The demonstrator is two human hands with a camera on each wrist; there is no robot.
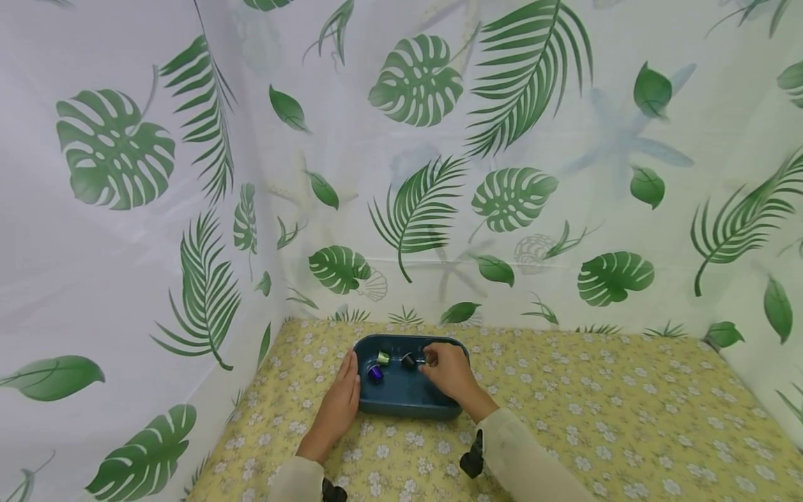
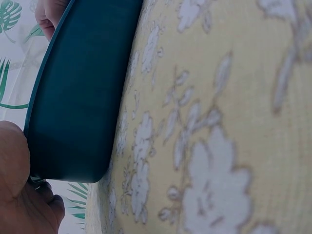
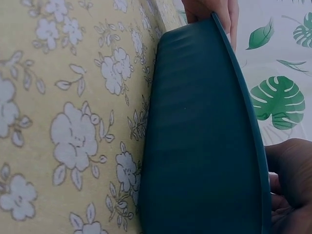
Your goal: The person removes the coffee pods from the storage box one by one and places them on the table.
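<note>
A dark teal baking dish sits on the table. My left hand lies along the dish's left end, its fingers stretched out against the outer wall. Inside the dish are a light green coffee capsule, a purple coffee capsule and a black coffee capsule. Over the dish's right part, my right hand has its fingers bent and pinches a small greenish coffee capsule, mostly hidden by the fingers. The fingertips are just right of the black capsule. Both wrist views show mainly the dish's outer wall.
A yellow cloth with white flowers covers the table. White sheets printed with green leaves hang behind the table and on its left and right sides. Dark wrist devices show at both sleeves.
</note>
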